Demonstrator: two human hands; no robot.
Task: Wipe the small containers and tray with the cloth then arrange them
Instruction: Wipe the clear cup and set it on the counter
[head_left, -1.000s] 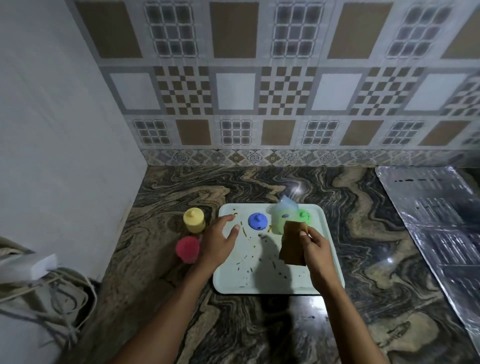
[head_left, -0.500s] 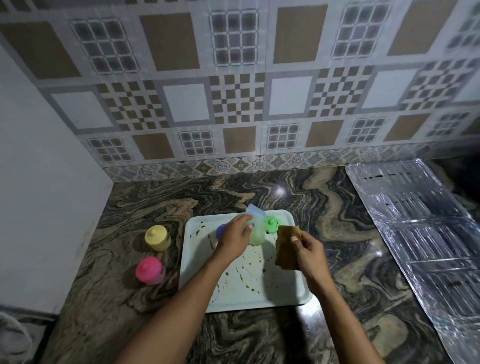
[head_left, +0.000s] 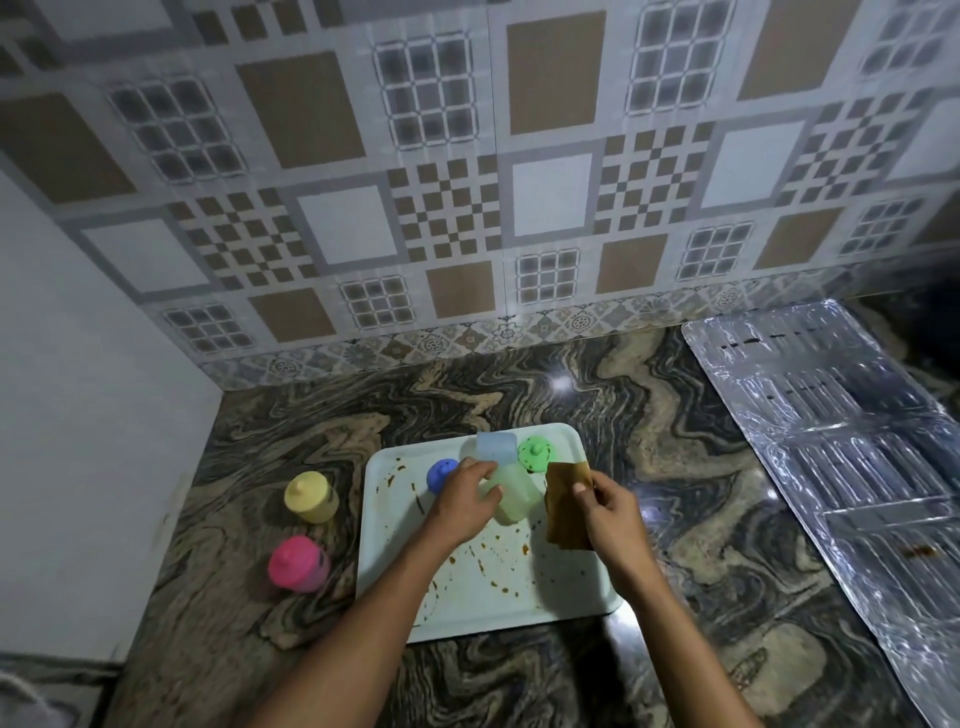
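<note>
Left grip (head_left: 462, 506) is curled round the pale translucent bottle (head_left: 514, 501), which stands upright at the far end of the stained white tray (head_left: 493, 592), between the blue container (head_left: 439, 474) and the green container (head_left: 536, 453). Right grip (head_left: 612, 517) pinches the folded brown cloth (head_left: 563, 519) over the tray's right side. Yellow container (head_left: 310, 496) and pink container (head_left: 297, 564) stand on the counter (head_left: 675, 467), left of the tray.

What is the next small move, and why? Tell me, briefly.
Probably lift the clear bottle slightly and bring the cloth against its side to wipe it. The left hand grips the bottle, which stands on the stained tray, and the right hand holds the cloth right beside it.
</note>
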